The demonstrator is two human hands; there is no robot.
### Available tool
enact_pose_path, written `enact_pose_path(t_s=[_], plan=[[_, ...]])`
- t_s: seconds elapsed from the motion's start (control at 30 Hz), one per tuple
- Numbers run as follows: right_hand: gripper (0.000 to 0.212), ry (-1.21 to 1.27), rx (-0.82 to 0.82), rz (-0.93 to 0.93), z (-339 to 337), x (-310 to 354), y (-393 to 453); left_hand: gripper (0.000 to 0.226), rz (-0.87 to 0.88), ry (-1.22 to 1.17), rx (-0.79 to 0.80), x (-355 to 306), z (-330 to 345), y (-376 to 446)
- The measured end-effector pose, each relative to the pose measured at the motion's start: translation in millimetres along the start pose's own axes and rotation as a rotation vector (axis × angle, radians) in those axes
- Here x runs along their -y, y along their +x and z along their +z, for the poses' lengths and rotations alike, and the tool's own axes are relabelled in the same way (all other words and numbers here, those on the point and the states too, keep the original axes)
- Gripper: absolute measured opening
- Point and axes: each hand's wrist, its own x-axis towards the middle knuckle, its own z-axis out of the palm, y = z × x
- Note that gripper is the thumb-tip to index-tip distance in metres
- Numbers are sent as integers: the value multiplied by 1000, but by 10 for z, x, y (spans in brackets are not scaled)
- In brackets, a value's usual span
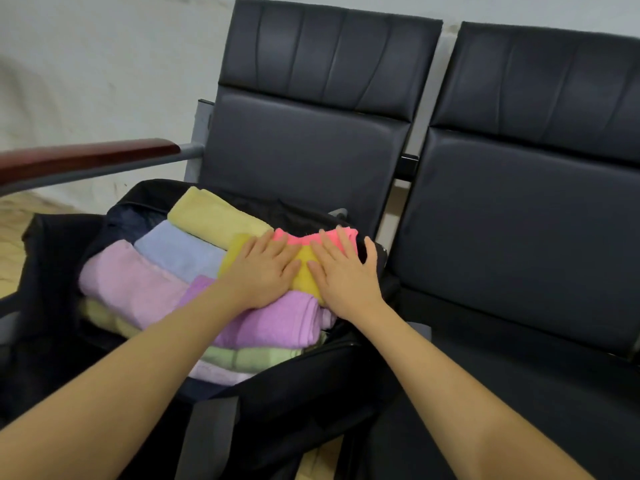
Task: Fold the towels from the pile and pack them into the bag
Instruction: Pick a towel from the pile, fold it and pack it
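- Black bag [284, 403] lies open on the left seat of a row of dark padded chairs [519, 209]; its near and left parts are cut by the arms and hard to separate from the dark seat.
- Bag interior mostly hidden under folded towels; only a dark lining patch shows at the bag's far left corner.
- Mustard towel [304, 271] sits near the bag's far right edge, largely covered by both hands; only a strip between the hands and a bit left of them shows.
- Pink towel [301, 237] just beyond the mustard one, at the bag's far right edge; only its far strip visible past the fingertips.
- Lower layer at the bag's near edge: pale green towel [249, 356] and a pale pink one under it, only edges showing.
- Top layer, left to right: lilac towel [131, 282], light blue towel [180, 247], pale yellow towel [214, 216], violet towel [277, 323] nearest.
- Left hand [263, 271] flat, fingers straight and slightly spread, palm down pressing on the mustard towel; wrist over the violet towel.
- Right hand [341, 271] likewise flat, fingers extended, pressing the mustard towel; thumb out toward the bag's right edge.
- Neither hand grips anything; both forearms reach in from the bottom corners.
- Wooden-topped armrest [90, 157] on the left, its near end blurred and cut off.
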Motion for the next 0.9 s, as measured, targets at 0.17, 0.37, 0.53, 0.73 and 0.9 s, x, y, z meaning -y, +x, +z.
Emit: enact_pose_path(t_s=[0.17, 0.37, 0.53, 0.73, 0.9], plan=[[57, 163, 340, 93, 54, -56, -57, 54, -87, 25, 233, 85, 70, 14], [57, 149, 370, 99, 11, -19, -40, 53, -100, 109, 240, 47, 14, -5], [55, 184, 303, 97, -207, -176, -182, 53, -150, 146, 66, -230, -262, -85], [51, 171, 122, 194, -665, -635, -796, 58, 27, 155, -132, -979, -456, -200], [50, 118, 119, 274, -990, -1202, -1608, 46, 175, 95, -151, -1909, -322, -302]])
